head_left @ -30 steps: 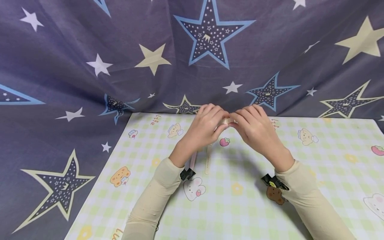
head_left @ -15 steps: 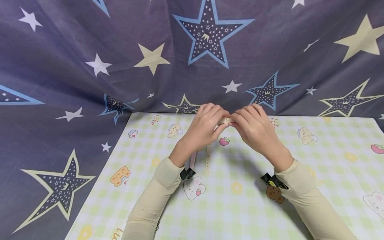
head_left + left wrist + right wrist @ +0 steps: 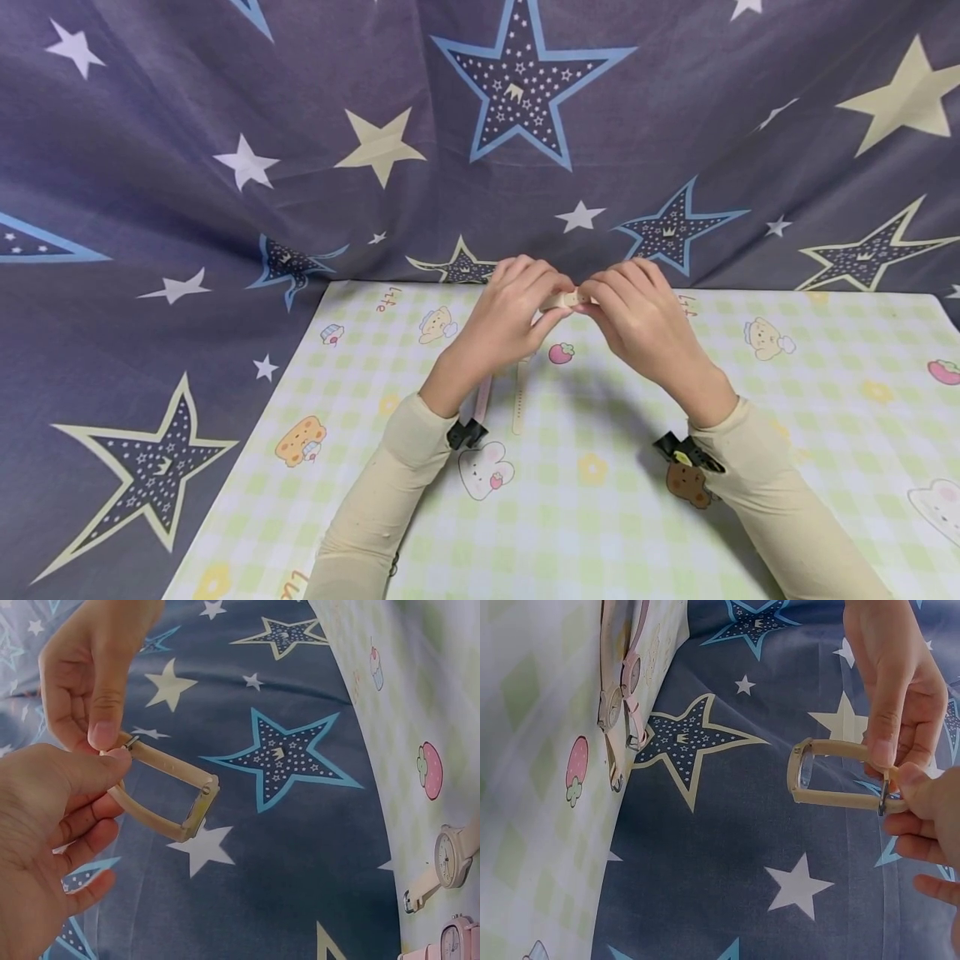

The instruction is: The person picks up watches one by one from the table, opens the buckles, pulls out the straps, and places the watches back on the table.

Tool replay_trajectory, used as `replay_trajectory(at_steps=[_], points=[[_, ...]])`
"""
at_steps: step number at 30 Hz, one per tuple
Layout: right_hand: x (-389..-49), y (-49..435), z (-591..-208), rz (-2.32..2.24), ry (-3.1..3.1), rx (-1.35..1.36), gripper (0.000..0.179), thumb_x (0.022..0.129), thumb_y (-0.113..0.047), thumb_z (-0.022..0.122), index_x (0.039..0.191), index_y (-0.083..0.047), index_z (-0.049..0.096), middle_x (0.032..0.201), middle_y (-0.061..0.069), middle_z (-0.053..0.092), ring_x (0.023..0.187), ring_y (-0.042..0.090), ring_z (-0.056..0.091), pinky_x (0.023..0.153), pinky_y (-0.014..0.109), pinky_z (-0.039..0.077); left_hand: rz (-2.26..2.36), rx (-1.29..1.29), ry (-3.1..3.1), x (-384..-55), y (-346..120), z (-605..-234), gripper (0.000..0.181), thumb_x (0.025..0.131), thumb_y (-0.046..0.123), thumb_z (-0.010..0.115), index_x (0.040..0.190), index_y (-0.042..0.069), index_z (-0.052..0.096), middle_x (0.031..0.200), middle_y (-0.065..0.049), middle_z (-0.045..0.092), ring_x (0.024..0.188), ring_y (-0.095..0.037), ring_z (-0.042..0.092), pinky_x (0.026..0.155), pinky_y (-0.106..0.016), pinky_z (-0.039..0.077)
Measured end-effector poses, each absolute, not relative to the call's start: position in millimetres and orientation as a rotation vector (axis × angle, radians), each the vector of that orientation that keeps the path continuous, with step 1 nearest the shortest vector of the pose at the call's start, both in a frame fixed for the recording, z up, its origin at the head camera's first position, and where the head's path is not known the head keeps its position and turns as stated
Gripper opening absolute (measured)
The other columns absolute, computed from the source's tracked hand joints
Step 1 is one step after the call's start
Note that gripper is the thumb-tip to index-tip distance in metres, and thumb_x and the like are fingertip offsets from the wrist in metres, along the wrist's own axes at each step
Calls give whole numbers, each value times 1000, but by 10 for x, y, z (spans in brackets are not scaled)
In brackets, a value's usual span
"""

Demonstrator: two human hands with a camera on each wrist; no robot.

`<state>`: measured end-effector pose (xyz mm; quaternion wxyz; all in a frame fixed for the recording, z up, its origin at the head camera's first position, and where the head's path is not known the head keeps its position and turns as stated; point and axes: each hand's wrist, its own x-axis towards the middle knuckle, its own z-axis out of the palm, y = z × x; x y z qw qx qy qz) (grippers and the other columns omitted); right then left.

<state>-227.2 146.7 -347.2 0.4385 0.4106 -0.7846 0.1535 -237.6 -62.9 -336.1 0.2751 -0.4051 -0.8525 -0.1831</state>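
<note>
A beige wristwatch [image 3: 161, 761] is held up between both hands, its strap bent into a loop. In the head view, only a short beige piece of the watch [image 3: 564, 300] shows between the fingertips. My left hand [image 3: 512, 312] pinches the strap between thumb and fingers. From the other side, my right hand [image 3: 643, 321] pinches the strap end, thumb against finger. The metal buckle [image 3: 884, 793] sits right at the fingertips in the right wrist view. At the loop's far end is the watch case [image 3: 801, 766], seen from the side, its dial mostly hidden.
Another beige watch [image 3: 451, 856] and a pink watch [image 3: 454, 941] lie side by side on the table, partly behind my left forearm in the head view. A checked cloth [image 3: 570, 517] with cartoon prints covers the table. Behind it hangs a dark star-patterned curtain [image 3: 300, 100].
Both hands stay nearly in place. Their fingertips have shifted slightly, and a little more of the beige strap shows between them.
</note>
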Motion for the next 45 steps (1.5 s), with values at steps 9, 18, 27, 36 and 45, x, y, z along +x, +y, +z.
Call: replay_trajectory(at_steps=[9,18,27,36,45], points=[[-2272,1493,-3446,499,-1969,1036,17,92,-12,73,102,1,70,92,15,70,86,34,61,87,50,48,-511,-1095,-2260,-2370,-646,-3344,19,97,25,71,111,12,70,107,0,68,102,-21,57,104,-40,43],[-2249,1478,-3434,447,-1969,1043,22,92,-17,74,105,-1,71,96,14,71,87,35,61,87,51,48,-413,-1073,-2279,-2346,-621,-3335,22,97,29,71,111,12,71,107,-1,68,103,-21,58,103,-39,43],[-2219,1436,-3463,379,-1958,1031,19,93,-13,71,106,1,71,96,15,70,87,35,61,88,51,48,-349,-1064,-2315,-2330,-602,-3352,23,96,28,72,112,12,71,107,-1,67,104,-21,58,102,-40,42],[-2216,1438,-3464,393,-1968,1040,16,94,-11,70,105,1,70,96,16,69,88,35,61,87,51,48,-362,-1062,-2319,-2327,-599,-3355,22,94,26,74,111,12,71,106,-1,67,104,-21,58,102,-40,43],[-2224,1454,-3464,413,-1963,1052,15,94,-10,70,104,1,71,96,15,70,87,35,61,86,51,48,-381,-1073,-2302,-2324,-605,-3355,21,95,25,74,110,12,71,106,-1,67,103,-21,58,101,-39,43]])
